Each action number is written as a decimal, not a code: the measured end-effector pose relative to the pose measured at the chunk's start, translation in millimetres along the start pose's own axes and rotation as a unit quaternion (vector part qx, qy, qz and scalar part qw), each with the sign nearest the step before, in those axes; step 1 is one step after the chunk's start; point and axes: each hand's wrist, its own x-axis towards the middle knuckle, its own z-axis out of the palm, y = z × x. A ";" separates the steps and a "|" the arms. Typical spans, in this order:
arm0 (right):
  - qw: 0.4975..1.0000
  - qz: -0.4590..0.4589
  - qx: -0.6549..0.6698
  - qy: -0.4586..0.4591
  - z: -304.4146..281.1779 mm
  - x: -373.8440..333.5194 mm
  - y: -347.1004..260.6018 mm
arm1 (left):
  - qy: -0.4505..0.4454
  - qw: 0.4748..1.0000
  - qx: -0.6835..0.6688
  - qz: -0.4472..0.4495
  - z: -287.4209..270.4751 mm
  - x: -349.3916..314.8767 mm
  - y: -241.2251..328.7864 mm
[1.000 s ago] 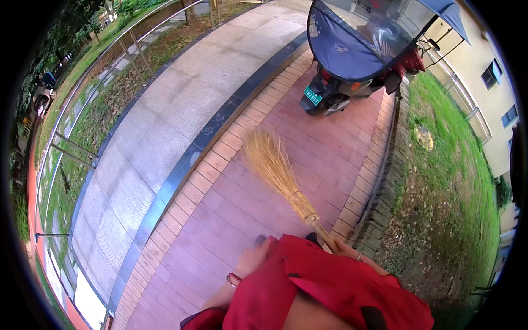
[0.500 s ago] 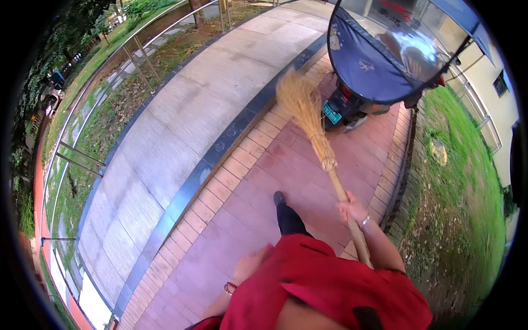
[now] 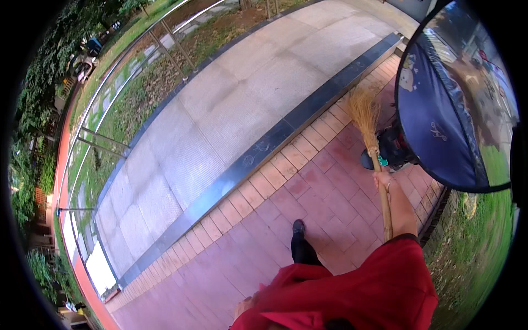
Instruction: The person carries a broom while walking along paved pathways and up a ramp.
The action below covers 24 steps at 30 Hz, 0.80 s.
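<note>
My right hand (image 3: 381,179) is wrapped round the wooden handle of a straw broom (image 3: 364,116), low on the stick near the bound neck. The bristle head points away from me over the brick border beside the dark stone kerb. Just right of the broom stands a parked scooter with a dark blue rain canopy (image 3: 434,124); its rear wheel and green plate are partly behind the handle and my hand. My left hand (image 3: 242,308) hangs low by my red top, mostly covered by it, so its fingers do not show clearly.
Pinkish paving (image 3: 242,275) lies underfoot. On the left, a raised grey ramp (image 3: 220,126) runs behind the dark kerb (image 3: 275,135), with a metal railing (image 3: 113,107) beyond. Grass (image 3: 473,258) borders the paving on the right.
The broom and my right hand have reached farther forward and to the right. In view, the scooter has shifted right and appears closer. My left hand has dropped lower, behind my top.
</note>
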 end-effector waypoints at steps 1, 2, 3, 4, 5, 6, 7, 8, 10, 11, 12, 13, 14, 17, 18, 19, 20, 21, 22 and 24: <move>0.993 0.030 -0.112 0.015 3.1 6.3 10.4 | -0.003 1.000 -0.005 -0.009 0.0 0.8 4.6; 0.987 0.064 -0.149 -0.006 11.7 12.3 21.8 | -0.005 1.000 -0.011 -0.011 -1.5 3.8 9.3; 0.977 0.097 -0.186 -0.025 19.4 14.1 35.6 | -0.006 1.000 -0.015 -0.009 -2.4 6.8 13.2; 0.981 0.091 -0.171 -0.027 33.1 4.9 47.8 | -0.008 1.000 -0.020 -0.013 -1.1 6.3 15.6; 0.983 0.086 -0.157 -0.028 49.1 -18.6 50.3 | -0.007 1.000 -0.021 -0.013 -1.4 6.0 18.0; 0.978 0.104 -0.177 -0.040 56.1 -48.9 45.4 | -0.007 1.000 -0.024 -0.006 -0.7 4.3 20.4; 0.972 0.121 -0.197 -0.048 56.9 -82.7 38.4 | -0.004 1.000 -0.026 0.005 -0.6 2.5 21.4; 0.969 0.094 -0.215 -0.070 55.6 -117.6 33.9 | -0.002 0.999 -0.028 0.017 -0.5 -0.1 22.0; 0.954 0.067 -0.274 -0.098 44.4 -166.9 54.7 | 0.003 0.998 -0.033 0.054 1.8 -1.8 22.7; 0.939 0.067 -0.318 -0.111 43.4 -189.8 66.0 | 0.008 0.997 -0.035 0.068 5.3 -3.6 20.9; 0.930 0.103 -0.331 -0.121 41.0 -218.4 75.5 | 0.011 0.996 -0.037 0.083 9.9 -7.6 18.5; 0.917 0.136 -0.348 -0.138 48.9 -253.9 72.2 | 0.018 0.995 -0.042 0.090 16.6 -15.3 12.3; 0.916 0.136 -0.350 -0.141 49.9 -283.2 81.7 | 0.023 0.994 -0.043 0.100 25.1 -23.0 7.9; 0.900 0.208 -0.358 -0.138 60.1 -376.5 103.1 | 0.023 0.991 -0.041 0.129 48.6 -43.2 -6.2; 0.899 0.207 -0.361 -0.135 48.4 -389.2 147.5 | 0.022 0.989 -0.039 0.138 57.2 -51.4 -12.8; 0.840 0.136 -0.467 -0.242 23.5 -398.5 214.8 | 0.022 0.988 -0.037 0.146 68.6 -60.1 -21.3; 0.796 0.099 -0.518 -0.297 20.9 -407.8 242.2 | -0.003 0.988 -0.022 0.154 81.5 -67.3 -32.0; 0.747 0.055 -0.564 -0.346 19.7 -418.2 265.8 | -0.027 0.986 -0.008 0.162 94.8 -73.4 -43.2; 0.758 0.035 -0.548 -0.354 31.7 -438.4 279.2 | -0.026 0.987 -0.011 0.160 112.0 -80.1 -56.4; 0.767 0.022 -0.531 -0.360 47.7 -495.2 291.9 | -0.004 0.986 -0.019 0.164 145.7 -104.0 -75.8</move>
